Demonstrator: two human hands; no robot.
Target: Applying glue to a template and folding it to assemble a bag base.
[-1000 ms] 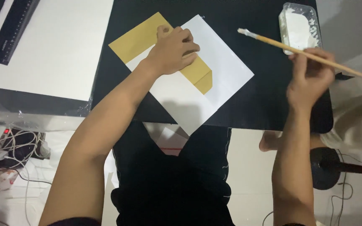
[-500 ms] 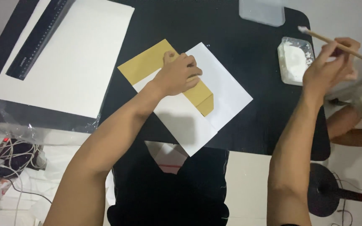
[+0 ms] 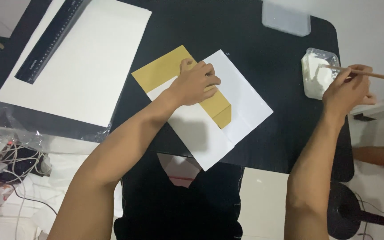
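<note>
Head view, looking down. A black table [image 3: 254,58] fills the frame; its right edge curves close to the tub, and its near edge runs under the white sheet. A large white board [image 3: 81,66] covers the far left, with a black ruler [image 3: 50,40] lying along its left margin. At centre, a white sheet [image 3: 241,111] lies turned diamond-wise, one corner overhanging the near edge. On it rests a tan folded card [image 3: 165,71], its far end extending past the sheet onto the table. The left hand [image 3: 196,82] is pressed flat on the card, fingers curled over its upper edge. The right hand [image 3: 347,91] pinches a thin wooden brush [image 3: 370,74], whose tip dips into a small clear tub [image 3: 318,73] of white paste; how much paste is on the tip probably cannot be read at this size. A clear lid [image 3: 286,18] lies at the far edge.

Risks, as judged: the tub sits near the right edge, so a sideways push of the brush could slide or tip it off; a loaded tip carried across the table could drip onto the black surface or the sheet; the card could shift if the left hand's pressure eased. Open room lies between sheet and tub, and beyond the card toward the lid.
</note>
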